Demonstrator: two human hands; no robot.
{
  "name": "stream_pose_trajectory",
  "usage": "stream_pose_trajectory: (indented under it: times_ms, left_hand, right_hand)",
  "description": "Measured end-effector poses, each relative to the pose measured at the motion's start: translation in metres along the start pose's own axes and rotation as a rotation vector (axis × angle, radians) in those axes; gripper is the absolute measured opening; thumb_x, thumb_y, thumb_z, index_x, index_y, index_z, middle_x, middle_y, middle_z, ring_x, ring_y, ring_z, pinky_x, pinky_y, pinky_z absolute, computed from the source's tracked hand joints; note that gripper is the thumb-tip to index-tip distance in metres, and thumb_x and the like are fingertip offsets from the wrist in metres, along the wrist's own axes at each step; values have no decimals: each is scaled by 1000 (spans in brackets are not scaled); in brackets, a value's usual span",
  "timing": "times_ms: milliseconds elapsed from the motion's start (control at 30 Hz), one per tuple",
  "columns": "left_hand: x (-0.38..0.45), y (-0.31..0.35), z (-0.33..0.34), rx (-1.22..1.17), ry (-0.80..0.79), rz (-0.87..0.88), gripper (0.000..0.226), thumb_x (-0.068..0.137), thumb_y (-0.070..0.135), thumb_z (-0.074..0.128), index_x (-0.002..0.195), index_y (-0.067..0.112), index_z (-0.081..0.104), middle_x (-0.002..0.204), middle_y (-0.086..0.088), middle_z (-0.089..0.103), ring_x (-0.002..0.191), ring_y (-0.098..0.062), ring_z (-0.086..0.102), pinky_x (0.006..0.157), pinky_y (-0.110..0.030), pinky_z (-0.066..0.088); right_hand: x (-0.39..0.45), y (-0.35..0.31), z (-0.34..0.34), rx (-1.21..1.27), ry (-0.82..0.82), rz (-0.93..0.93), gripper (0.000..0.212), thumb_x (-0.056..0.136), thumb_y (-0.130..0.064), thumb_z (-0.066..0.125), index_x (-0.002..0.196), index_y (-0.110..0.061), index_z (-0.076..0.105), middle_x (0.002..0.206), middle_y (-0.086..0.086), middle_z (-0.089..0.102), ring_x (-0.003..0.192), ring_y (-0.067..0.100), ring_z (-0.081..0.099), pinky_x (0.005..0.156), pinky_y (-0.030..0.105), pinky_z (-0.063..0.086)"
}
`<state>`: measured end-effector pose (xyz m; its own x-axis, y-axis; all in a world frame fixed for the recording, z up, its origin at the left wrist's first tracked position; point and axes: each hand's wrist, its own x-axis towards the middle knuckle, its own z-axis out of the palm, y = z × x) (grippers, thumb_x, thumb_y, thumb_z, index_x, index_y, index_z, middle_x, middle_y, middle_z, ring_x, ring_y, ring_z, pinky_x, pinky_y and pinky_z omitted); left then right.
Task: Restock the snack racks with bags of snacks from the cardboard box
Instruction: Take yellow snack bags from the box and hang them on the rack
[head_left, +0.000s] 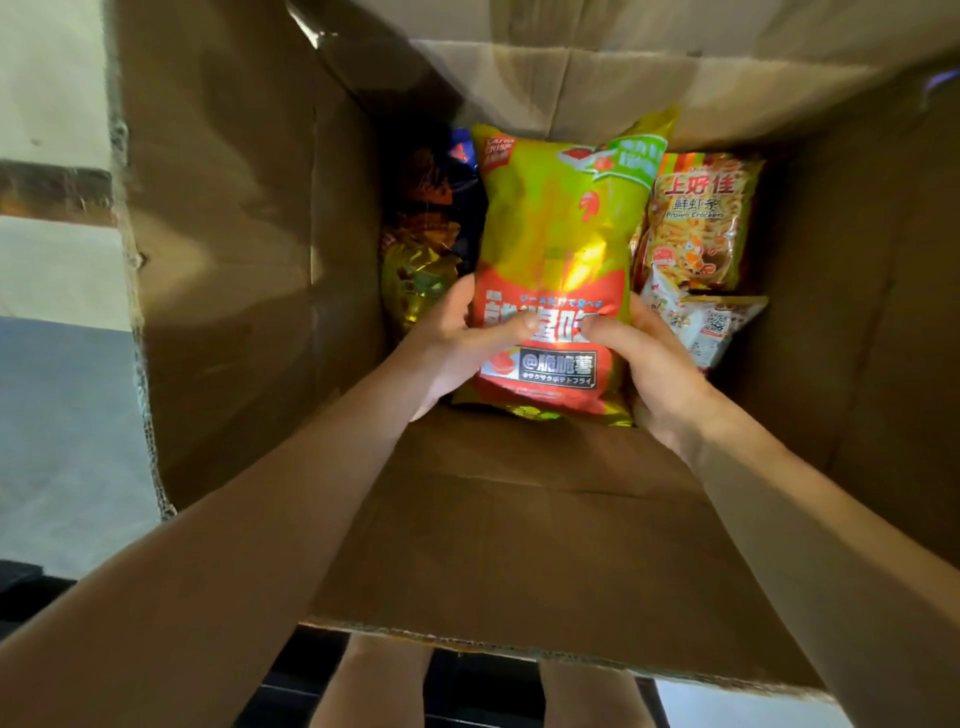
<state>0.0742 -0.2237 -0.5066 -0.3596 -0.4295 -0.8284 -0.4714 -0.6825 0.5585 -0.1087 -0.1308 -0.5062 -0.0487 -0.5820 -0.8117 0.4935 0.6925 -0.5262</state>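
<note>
- Pale floor outside the deep cardboard box (519, 545); its near wall is closest.
- Both arms reach down inside: left hand (457, 348) and right hand (649, 364) grip the yellow-red bag (561, 244) by its lower edge, thumbs on front.
- It looks light, puffy, slick, crushable; edges seem safest.
- Beyond it, the prawn cracker bag (701, 218) lies against the box's right wall.

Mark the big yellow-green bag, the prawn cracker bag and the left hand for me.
yellow-green bag (561, 228): head view, upper middle of its front.
prawn cracker bag (698, 223): head view, centre of its front.
left hand (457, 348): head view, back of the hand.
</note>
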Motion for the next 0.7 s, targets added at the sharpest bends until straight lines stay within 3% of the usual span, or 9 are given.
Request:
stream_pose_trajectory:
  times_ms: [100,200,267,333,400,467,567,633,700]
  left_hand:
    - [1,-2,5,41,79,52,65,68,49,79,125,27,56,115,4,71,103,-13,70,92,-43,57]
    - [7,-6,6,74,34,74,60,78,40,78,131,22,56,116,3,72,104,-12,70,91,-38,58]
    - [17,-14,-1,114,56,23,58,88,43,71,139,22,52,125,3,68,110,-13,67,95,-34,54]
    - [30,-29,-16,173,261,-61,59,91,52,61,140,19,51,128,3,63,115,-14,61,101,-35,48]
    - [40,-54,-37,192,437,-151,52,96,42,60,141,18,49,125,5,59,115,-13,56,101,-29,42]
    - [52,-79,-58,238,488,-198,59,95,35,64,148,19,41,136,1,56,126,-19,53,107,-33,41]
    - [77,-98,-74,374,488,-256,76,95,32,66,157,20,23,156,-4,38,143,-23,36,113,-33,31]
    - [98,-106,-76,343,484,-229,95,89,30,73,159,18,10,160,-5,30,146,-23,30,116,-33,27]
    - [119,-115,-72,321,468,-181,111,80,28,82,160,18,5,160,-6,29,146,-23,30,118,-36,29]
  right_hand:
    - [8,6,2,-42,-15,26,69,80,-32,77,143,-26,48,121,-2,72,109,18,70,90,36,56]
    - [20,15,8,-171,120,11,87,63,-52,81,140,-30,47,111,-15,73,105,7,69,93,32,53]
    - [31,22,8,-160,196,8,75,66,-46,83,133,-26,55,106,-12,75,100,10,72,93,37,55]
    - [36,31,4,-140,246,4,64,74,-39,85,130,-23,59,109,-6,75,99,15,73,90,40,58]
    - [43,44,0,-95,300,-11,59,80,-29,84,131,-19,57,111,-2,74,96,15,74,82,35,60]
    - [54,59,-4,-95,362,-2,56,80,-28,83,129,-21,57,109,-3,74,92,12,74,81,35,61]
    - [73,78,-2,-148,401,21,73,65,-47,89,127,-25,57,111,-1,74,96,18,74,87,47,60]
    - [85,89,-2,-158,405,8,79,58,-57,87,126,-29,58,112,-1,74,99,20,73,88,50,59]
    - [94,95,1,-161,399,-17,75,62,-55,86,127,-30,57,112,-2,74,99,19,73,88,49,60]
